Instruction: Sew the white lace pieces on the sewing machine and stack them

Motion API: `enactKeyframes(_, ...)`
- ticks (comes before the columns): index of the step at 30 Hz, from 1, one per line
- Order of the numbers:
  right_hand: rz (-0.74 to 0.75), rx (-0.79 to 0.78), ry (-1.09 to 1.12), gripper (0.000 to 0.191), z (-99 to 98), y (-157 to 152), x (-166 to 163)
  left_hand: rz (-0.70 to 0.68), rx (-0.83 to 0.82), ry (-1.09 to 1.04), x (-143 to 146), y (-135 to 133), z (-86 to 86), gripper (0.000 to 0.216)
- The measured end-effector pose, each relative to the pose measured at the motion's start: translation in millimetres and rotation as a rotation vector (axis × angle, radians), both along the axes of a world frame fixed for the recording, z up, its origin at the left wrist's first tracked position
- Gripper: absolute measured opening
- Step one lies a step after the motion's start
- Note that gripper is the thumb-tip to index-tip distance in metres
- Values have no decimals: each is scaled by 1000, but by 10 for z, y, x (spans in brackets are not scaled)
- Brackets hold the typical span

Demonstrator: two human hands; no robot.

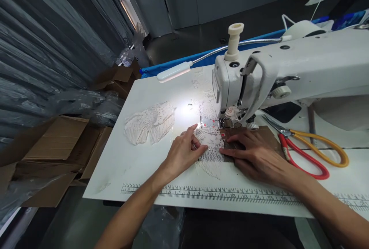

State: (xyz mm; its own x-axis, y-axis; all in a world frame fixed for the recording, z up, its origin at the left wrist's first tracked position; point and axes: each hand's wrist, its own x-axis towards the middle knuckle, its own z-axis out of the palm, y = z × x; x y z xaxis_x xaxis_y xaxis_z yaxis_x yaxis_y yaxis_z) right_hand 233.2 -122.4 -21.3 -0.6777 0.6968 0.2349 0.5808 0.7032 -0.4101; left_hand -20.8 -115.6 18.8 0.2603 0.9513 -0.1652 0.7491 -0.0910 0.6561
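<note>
A strip of white lace [211, 152] lies on the table in front of the white sewing machine [230, 79], its far part running beside the needle area. My left hand [184, 147] rests on the left side of the lace, thumb and index finger apart, other fingers curled in. Flat and spread, my right hand [256, 154] presses on a brown piece [266, 137] that looks like cardboard, with one fingertip at the lace's right edge. Neither hand grips anything. The presser foot area is partly hidden by the machine head and a pale fabric flower [231, 111].
More white lace [151, 122] lies crumpled at the left. Scissors with red and yellow handles [302, 137] lie right of my right hand. A lit lamp [174, 72] hangs over the table. A printed ruler [201, 193] runs along the front edge. Cardboard boxes [57, 137] stand left.
</note>
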Motion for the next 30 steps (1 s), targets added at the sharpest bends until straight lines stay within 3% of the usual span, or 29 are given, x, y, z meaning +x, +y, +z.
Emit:
enactKeyframes(16, -40, 73, -62, 42, -80, -3, -12, -25, 74, -82, -20, -3, -44, 58)
enactKeyframes(18, -46, 71, -57, 42, -67, -12, -27, -42, 164, -66, -40, 18, -44, 45)
enactKeyframes(20, -50, 63, -54, 41, -58, -17, -39, -51, 355, 24, -54, 43, -52, 32)
enactKeyframes(22, -51, 56, -51, 42, -56, -16, -44, -129, 583, 147, -52, 72, -62, 25)
enactKeyframes(25, -44, 46, -51, 45, -61, -5, -41, -475, 804, 240, -22, 136, -70, 20)
enactKeyframes(28, -40, 35, -46, 47, -57, 6, -35, -755, 858, 214, -9, 245, -75, 16)
enactKeyframes(30, -35, 28, -38, 46, -48, 7, -34, -733, 831, 171, -31, 336, -87, 17)
